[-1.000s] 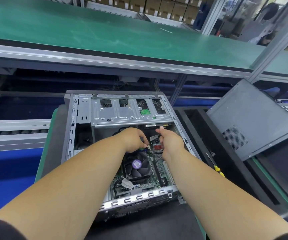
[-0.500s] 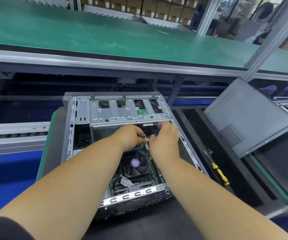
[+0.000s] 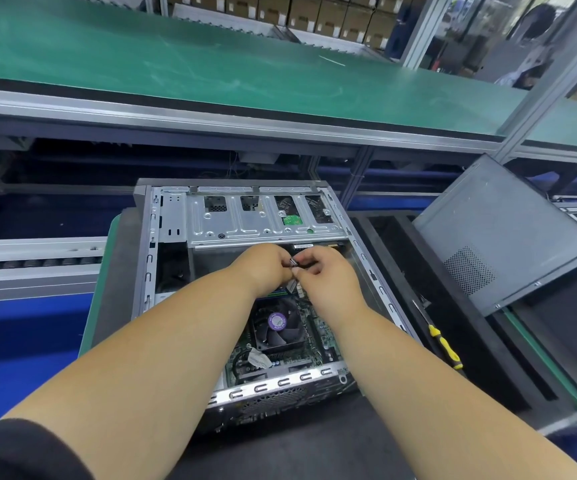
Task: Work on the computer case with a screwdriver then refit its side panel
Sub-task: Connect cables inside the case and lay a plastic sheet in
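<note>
At the centre of the frame, the fingers of the left hand and the right hand are curling together and pinching a small dark connector, which a second ago was sitting lower, nearer the fan; they are now lifting it toward the drive bracket, so cable work seems to be continuing. The open computer case is holding that fan and a green board. The screwdriver is lying untouched at lower right, with the side panel leaning beyond it.
</note>
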A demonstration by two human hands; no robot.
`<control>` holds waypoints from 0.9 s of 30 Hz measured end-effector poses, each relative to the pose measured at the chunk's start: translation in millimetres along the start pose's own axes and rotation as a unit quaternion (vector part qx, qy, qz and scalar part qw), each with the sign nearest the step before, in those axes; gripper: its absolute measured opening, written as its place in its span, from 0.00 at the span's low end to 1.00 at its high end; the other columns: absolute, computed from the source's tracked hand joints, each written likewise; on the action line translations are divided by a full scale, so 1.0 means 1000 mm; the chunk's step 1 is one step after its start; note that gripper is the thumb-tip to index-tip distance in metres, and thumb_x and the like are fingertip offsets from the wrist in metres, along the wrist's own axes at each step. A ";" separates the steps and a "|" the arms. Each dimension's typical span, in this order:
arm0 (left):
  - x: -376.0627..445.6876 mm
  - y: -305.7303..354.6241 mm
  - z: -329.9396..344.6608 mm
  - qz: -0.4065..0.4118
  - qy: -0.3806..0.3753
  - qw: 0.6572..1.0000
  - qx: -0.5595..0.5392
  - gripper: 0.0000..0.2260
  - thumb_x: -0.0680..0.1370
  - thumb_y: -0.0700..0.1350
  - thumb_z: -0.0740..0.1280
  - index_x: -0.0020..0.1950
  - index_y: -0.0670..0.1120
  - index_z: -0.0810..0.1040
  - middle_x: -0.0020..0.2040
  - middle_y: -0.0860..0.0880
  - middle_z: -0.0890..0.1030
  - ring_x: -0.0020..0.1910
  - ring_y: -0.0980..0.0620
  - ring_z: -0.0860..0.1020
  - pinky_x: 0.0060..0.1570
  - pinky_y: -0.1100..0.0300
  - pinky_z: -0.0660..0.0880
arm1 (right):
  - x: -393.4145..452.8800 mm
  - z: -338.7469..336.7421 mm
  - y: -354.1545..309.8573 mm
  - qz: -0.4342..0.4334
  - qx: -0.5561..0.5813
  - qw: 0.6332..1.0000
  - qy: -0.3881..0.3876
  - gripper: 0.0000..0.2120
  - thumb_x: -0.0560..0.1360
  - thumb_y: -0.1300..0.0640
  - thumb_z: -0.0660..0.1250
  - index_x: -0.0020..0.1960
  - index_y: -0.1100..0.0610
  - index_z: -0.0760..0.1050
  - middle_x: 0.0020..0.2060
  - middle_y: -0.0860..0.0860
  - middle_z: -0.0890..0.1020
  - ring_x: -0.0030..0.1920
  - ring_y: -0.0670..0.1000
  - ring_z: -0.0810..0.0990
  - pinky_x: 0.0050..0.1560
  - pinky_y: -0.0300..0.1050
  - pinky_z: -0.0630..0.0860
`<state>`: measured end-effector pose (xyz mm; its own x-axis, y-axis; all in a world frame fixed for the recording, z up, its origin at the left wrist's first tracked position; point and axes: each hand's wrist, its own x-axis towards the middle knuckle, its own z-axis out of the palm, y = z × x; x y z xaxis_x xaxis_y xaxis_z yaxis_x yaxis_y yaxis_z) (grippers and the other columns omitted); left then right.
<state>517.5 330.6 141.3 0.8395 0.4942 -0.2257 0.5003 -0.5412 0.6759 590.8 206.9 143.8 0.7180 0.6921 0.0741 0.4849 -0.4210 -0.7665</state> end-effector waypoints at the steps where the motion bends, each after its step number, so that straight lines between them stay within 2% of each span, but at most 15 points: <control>1: 0.000 0.000 0.000 0.002 0.000 1.000 0.002 0.05 0.76 0.45 0.68 0.41 0.48 0.81 0.40 0.45 0.82 0.38 0.49 0.74 0.34 0.63 0.66 | 0.000 0.000 0.001 0.002 0.011 1.000 -0.002 0.09 0.74 0.61 0.72 0.48 0.47 0.79 0.50 0.48 0.78 0.40 0.44 0.77 0.47 0.38 0.75; 3: 0.000 0.000 0.000 0.008 0.001 1.000 0.006 0.06 0.76 0.45 0.68 0.40 0.49 0.80 0.38 0.47 0.81 0.38 0.49 0.74 0.33 0.63 0.66 | 0.000 -0.001 0.002 0.005 0.028 1.000 -0.005 0.10 0.74 0.61 0.71 0.48 0.46 0.80 0.50 0.48 0.79 0.40 0.42 0.77 0.45 0.34 0.73; 5: 0.000 -0.001 0.000 0.012 0.001 1.000 0.007 0.05 0.77 0.45 0.67 0.42 0.47 0.82 0.41 0.46 0.82 0.39 0.49 0.75 0.36 0.61 0.68 | 0.001 -0.001 0.003 0.006 0.045 0.999 -0.009 0.11 0.75 0.62 0.71 0.47 0.45 0.80 0.51 0.49 0.80 0.41 0.41 0.77 0.44 0.31 0.72; 9: 0.001 -0.002 0.001 0.015 0.006 1.000 0.006 0.07 0.77 0.48 0.68 0.45 0.45 0.83 0.44 0.44 0.83 0.40 0.47 0.76 0.41 0.59 0.71 | 0.001 -0.001 0.002 0.020 0.058 0.998 -0.011 0.13 0.76 0.63 0.69 0.45 0.43 0.79 0.51 0.51 0.81 0.46 0.48 0.79 0.50 0.41 0.77; 12: 0.003 -0.003 0.002 0.012 0.002 1.000 -0.002 0.07 0.76 0.48 0.69 0.46 0.46 0.83 0.44 0.45 0.84 0.42 0.47 0.77 0.44 0.58 0.73 | 0.000 -0.002 0.001 0.025 0.054 0.998 -0.019 0.12 0.76 0.63 0.69 0.45 0.45 0.78 0.47 0.49 0.82 0.46 0.47 0.79 0.47 0.38 0.75; 15: 0.002 -0.004 0.002 0.003 -0.009 1.000 -0.002 0.10 0.76 0.53 0.70 0.48 0.48 0.83 0.45 0.48 0.83 0.44 0.49 0.77 0.45 0.58 0.72 | 0.000 -0.003 0.003 0.026 0.003 0.999 -0.029 0.06 0.78 0.61 0.68 0.49 0.50 0.75 0.45 0.49 0.81 0.46 0.47 0.79 0.45 0.40 0.74; 18: 0.001 -0.003 -0.001 -0.023 -0.044 0.998 0.042 0.17 0.73 0.60 0.71 0.54 0.50 0.83 0.52 0.52 0.81 0.51 0.51 0.77 0.50 0.60 0.72 | 0.002 -0.006 0.003 0.048 -0.020 0.997 -0.053 0.05 0.79 0.61 0.64 0.50 0.53 0.71 0.43 0.53 0.81 0.39 0.50 0.77 0.37 0.40 0.73; 20: 0.001 -0.001 -0.003 -0.035 -0.078 0.991 0.100 0.20 0.74 0.61 0.69 0.58 0.49 0.83 0.57 0.51 0.81 0.56 0.49 0.77 0.55 0.58 0.73 | 0.003 -0.007 0.004 0.034 -0.107 0.991 -0.076 0.03 0.80 0.61 0.64 0.50 0.55 0.70 0.42 0.56 0.80 0.39 0.53 0.77 0.37 0.43 0.74; 22: 0.002 0.000 -0.003 -0.040 -0.097 0.984 0.146 0.21 0.76 0.61 0.67 0.60 0.47 0.82 0.61 0.49 0.80 0.59 0.47 0.77 0.60 0.54 0.74 | 0.003 -0.005 0.007 -0.004 -0.261 0.960 -0.101 0.04 0.80 0.61 0.63 0.52 0.57 0.68 0.42 0.56 0.79 0.42 0.58 0.77 0.41 0.50 0.75; 24: 0.001 0.003 -0.003 -0.039 -0.114 0.974 0.191 0.21 0.78 0.58 0.65 0.64 0.45 0.79 0.63 0.47 0.79 0.61 0.46 0.76 0.62 0.54 0.73 | 0.004 0.001 0.011 -0.013 -0.363 0.922 -0.136 0.06 0.79 0.65 0.61 0.55 0.57 0.68 0.46 0.58 0.79 0.47 0.60 0.78 0.42 0.50 0.73; 25: 0.000 0.004 -0.003 -0.043 -0.126 0.969 0.209 0.21 0.80 0.56 0.63 0.66 0.44 0.77 0.64 0.46 0.78 0.61 0.45 0.76 0.62 0.55 0.72 | 0.005 0.005 0.011 0.014 -0.396 0.903 -0.163 0.10 0.79 0.66 0.60 0.60 0.58 0.69 0.51 0.59 0.80 0.51 0.61 0.79 0.43 0.50 0.74; 27: -0.001 0.007 -0.003 -0.049 -0.146 0.959 0.239 0.21 0.81 0.54 0.61 0.68 0.42 0.74 0.65 0.44 0.76 0.62 0.44 0.75 0.60 0.55 0.70 | 0.008 0.010 0.012 0.102 -0.440 0.857 -0.248 0.17 0.80 0.66 0.59 0.68 0.63 0.70 0.62 0.60 0.78 0.62 0.60 0.77 0.54 0.50 0.75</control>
<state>519.1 328.2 148.4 0.7714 0.3853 -0.5064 0.5617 -0.7862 0.2575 596.9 213.1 128.6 0.6383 0.6238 -0.4510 0.7200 -0.6911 0.0632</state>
